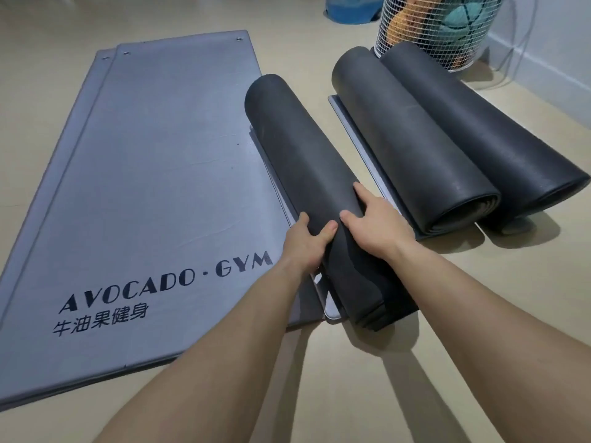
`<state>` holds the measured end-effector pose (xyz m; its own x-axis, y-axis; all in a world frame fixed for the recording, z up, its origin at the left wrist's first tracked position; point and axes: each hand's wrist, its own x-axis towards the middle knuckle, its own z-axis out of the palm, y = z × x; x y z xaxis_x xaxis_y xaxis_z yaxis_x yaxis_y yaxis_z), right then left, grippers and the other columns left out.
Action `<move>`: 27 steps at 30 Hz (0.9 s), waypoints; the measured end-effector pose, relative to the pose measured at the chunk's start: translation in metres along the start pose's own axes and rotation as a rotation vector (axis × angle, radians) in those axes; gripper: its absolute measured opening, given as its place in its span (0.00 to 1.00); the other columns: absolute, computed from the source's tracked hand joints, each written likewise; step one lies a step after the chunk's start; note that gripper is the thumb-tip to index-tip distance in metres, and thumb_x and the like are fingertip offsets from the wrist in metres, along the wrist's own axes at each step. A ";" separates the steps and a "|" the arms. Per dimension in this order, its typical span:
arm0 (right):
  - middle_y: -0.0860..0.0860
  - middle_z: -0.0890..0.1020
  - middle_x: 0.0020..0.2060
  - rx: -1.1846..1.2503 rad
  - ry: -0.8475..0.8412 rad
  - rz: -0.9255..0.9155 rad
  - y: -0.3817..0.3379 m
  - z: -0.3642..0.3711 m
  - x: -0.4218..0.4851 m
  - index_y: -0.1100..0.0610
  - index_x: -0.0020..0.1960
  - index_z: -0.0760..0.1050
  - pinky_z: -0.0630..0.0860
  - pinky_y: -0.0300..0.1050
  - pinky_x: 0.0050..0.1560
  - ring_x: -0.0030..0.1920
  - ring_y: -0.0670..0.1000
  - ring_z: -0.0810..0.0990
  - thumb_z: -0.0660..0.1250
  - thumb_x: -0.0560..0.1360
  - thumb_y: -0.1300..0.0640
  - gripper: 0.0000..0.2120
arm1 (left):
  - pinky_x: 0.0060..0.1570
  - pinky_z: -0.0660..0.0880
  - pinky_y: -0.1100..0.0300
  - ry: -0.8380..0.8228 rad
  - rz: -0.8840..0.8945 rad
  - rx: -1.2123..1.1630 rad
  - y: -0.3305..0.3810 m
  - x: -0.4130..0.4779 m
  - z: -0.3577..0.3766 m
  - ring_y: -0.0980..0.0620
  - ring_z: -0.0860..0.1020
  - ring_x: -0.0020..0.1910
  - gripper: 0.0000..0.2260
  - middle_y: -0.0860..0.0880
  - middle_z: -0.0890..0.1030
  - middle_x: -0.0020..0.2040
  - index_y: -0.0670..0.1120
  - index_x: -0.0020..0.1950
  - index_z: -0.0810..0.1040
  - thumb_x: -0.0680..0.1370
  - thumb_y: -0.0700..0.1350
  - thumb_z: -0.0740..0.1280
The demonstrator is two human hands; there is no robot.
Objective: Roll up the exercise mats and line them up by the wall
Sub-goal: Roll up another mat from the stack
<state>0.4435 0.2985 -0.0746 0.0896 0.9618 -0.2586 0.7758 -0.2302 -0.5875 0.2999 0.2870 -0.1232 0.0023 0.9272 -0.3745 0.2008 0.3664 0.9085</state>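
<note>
A dark grey rolled mat (300,148) lies on the floor in the middle, its loose edge tucked beneath it. My left hand (305,243) grips its near left side, thumb on top and fingers under the roll. My right hand (377,219) grips the top of the same roll from the right. Two more rolled mats lie to the right, side by side: one (412,145) in the middle right and one (486,132) nearest the wall. Flat grey mats (153,174) printed "AVOCADO GYM" are stacked on the left, one on another.
A white wire basket (438,30) holding soft toys stands behind the rolled mats. A white wall (556,36) with a cable running down it lies at the right. A blue object (348,9) sits at the far back. Beige floor (351,378) surrounds everything.
</note>
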 end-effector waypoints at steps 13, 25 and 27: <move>0.56 0.73 0.67 -0.299 0.334 -0.020 0.010 -0.014 0.117 0.41 0.77 0.63 0.70 0.56 0.53 0.62 0.62 0.75 0.54 0.87 0.47 0.19 | 0.71 0.71 0.43 0.069 -0.015 0.121 0.065 0.127 0.048 0.40 0.69 0.75 0.35 0.45 0.65 0.80 0.43 0.83 0.55 0.83 0.52 0.67; 0.53 0.72 0.73 -0.382 0.458 -0.180 0.019 -0.017 0.126 0.45 0.68 0.77 0.69 0.56 0.62 0.68 0.60 0.71 0.58 0.85 0.54 0.15 | 0.71 0.72 0.45 -0.013 0.035 0.305 0.046 0.072 0.041 0.42 0.75 0.71 0.28 0.47 0.75 0.74 0.49 0.82 0.63 0.84 0.53 0.65; 0.55 0.68 0.77 -0.567 0.460 -0.222 0.019 -0.009 0.114 0.49 0.73 0.72 0.66 0.59 0.67 0.72 0.61 0.69 0.58 0.85 0.50 0.17 | 0.70 0.72 0.49 0.008 0.092 0.468 0.022 0.039 0.016 0.48 0.75 0.70 0.28 0.52 0.75 0.73 0.54 0.82 0.64 0.83 0.56 0.65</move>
<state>0.4742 0.4052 -0.1082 0.0487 0.9700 0.2380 0.9968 -0.0322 -0.0726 0.3206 0.3298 -0.1205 0.0333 0.9554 -0.2933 0.6198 0.2104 0.7560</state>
